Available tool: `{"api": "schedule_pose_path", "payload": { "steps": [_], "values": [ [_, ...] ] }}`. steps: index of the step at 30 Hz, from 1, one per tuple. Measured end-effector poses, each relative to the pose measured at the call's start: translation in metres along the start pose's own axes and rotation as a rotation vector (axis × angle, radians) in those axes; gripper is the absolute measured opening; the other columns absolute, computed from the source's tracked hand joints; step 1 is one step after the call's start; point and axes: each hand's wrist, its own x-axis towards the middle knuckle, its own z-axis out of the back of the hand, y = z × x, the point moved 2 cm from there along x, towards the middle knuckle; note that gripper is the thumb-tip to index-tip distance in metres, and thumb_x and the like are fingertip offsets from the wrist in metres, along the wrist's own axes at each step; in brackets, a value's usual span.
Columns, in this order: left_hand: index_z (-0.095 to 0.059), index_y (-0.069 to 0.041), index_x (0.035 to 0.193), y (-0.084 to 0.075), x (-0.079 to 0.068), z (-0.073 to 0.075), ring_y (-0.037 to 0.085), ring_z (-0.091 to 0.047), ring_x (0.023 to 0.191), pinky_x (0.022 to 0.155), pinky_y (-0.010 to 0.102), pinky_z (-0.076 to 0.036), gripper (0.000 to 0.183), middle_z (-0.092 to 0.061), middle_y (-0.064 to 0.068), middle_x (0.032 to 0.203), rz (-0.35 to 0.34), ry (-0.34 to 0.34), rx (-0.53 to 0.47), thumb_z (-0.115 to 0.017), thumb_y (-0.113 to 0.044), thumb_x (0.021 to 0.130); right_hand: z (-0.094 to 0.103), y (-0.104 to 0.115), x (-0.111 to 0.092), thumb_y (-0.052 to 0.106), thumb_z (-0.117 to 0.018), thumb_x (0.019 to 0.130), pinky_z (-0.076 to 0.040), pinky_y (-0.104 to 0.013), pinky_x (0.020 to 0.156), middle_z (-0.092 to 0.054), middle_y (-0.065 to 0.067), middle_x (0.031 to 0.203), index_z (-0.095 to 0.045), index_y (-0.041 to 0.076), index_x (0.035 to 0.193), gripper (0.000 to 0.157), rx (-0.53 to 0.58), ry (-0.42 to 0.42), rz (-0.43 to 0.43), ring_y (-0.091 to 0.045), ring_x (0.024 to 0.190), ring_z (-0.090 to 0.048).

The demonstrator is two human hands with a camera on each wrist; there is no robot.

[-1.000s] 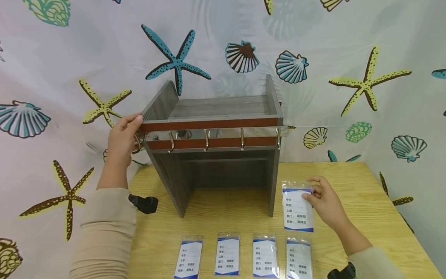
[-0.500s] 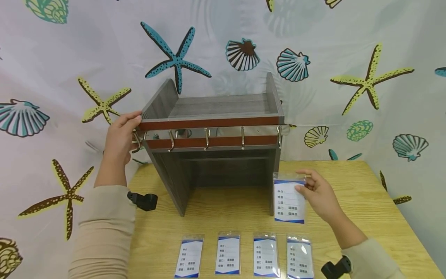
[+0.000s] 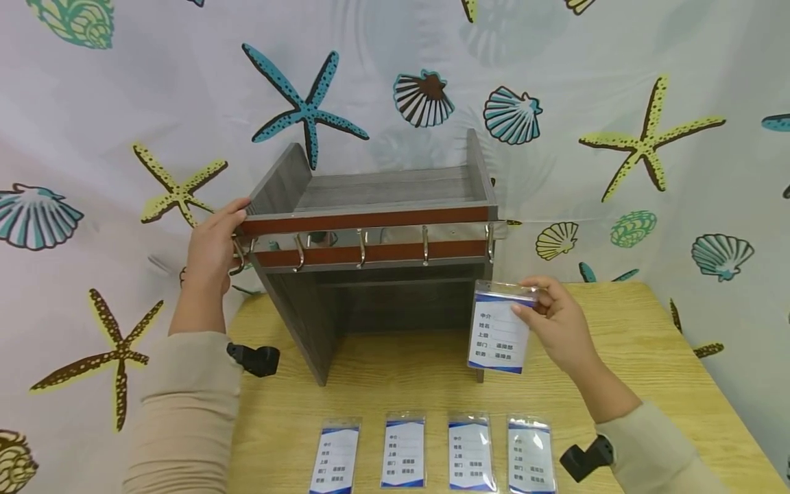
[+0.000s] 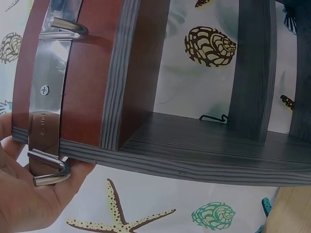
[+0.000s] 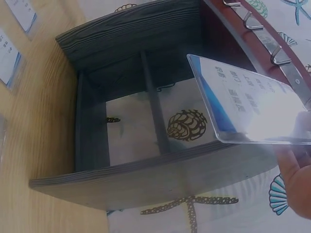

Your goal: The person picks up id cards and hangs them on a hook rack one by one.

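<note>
My right hand pinches a clear-sleeved badge card by its upper right corner, in front of the rack's right side panel. Blue bands and printed text show on the card; in the right wrist view the badge card catches a bright glare. My left hand grips the upper left front corner of a grey wooden rack. A metal hook strip with several hooks runs across its reddish-brown front. In the left wrist view the end hook lies right by the left palm, and some fingers are hidden behind the board.
Several more badge cards lie in a row on the wooden table in front of the rack. A patterned cloth with starfish and shells hangs behind and at the sides. Each wrist wears a small black camera.
The right hand has lifted the badge card up and to the left, from beside the rack to just before its right panel. The left hand stays on the rack's corner.
</note>
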Motion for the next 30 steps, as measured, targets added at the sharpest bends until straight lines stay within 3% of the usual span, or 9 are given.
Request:
{"api": "schedule_pose_path", "payload": {
  "steps": [9, 17, 23, 30],
  "values": [
    [-0.039, -0.026, 0.131, 0.001, 0.001, 0.004, 0.026, -0.022, 0.124, 0.095, 0.052, -0.022, 0.044, -0.021, 0.003, 0.141, 0.024, 0.014, 0.015, -0.038, -0.041, 0.090, -0.008, 0.014, 0.010, -0.008, -0.055, 0.080, -0.039, -0.020, 0.048, -0.056, -0.020, 0.082, -0.046, -0.003, 0.104, 0.026, 0.016, 0.032, 0.021, -0.011, 0.060, -0.049],
    [-0.039, -0.024, 0.131, 0.000, 0.001, 0.004, 0.026, -0.022, 0.124, 0.093, 0.052, -0.024, 0.044, -0.022, 0.004, 0.140, -0.009, 0.016, 0.042, -0.037, -0.040, 0.091, -0.009, 0.028, 0.017, -0.004, -0.055, 0.082, -0.034, -0.019, 0.045, -0.047, -0.008, 0.068, -0.052, 0.000, 0.107, 0.025, -0.025, 0.031, 0.072, -0.011, 0.055, -0.041],
    [-0.037, -0.024, 0.132, 0.002, 0.001, 0.005, 0.027, -0.015, 0.127, 0.094, 0.054, -0.021, 0.044, -0.018, 0.003, 0.141, -0.017, 0.030, 0.057, -0.035, -0.040, 0.091, -0.011, 0.031, 0.024, -0.002, -0.055, 0.082, -0.040, -0.018, 0.050, -0.053, -0.009, 0.079, -0.054, 0.001, 0.108, 0.026, -0.033, 0.040, 0.072, -0.011, 0.060, -0.047],
    [-0.037, -0.024, 0.132, 0.002, 0.001, 0.005, 0.027, -0.015, 0.127, 0.094, 0.054, -0.020, 0.044, -0.018, 0.004, 0.142, -0.018, 0.031, 0.053, -0.036, -0.041, 0.091, -0.010, 0.034, 0.031, 0.003, -0.056, 0.083, -0.040, -0.018, 0.053, -0.058, 0.003, 0.087, -0.056, -0.001, 0.108, 0.025, -0.028, 0.051, 0.069, -0.010, 0.065, -0.049]
  ]
}}
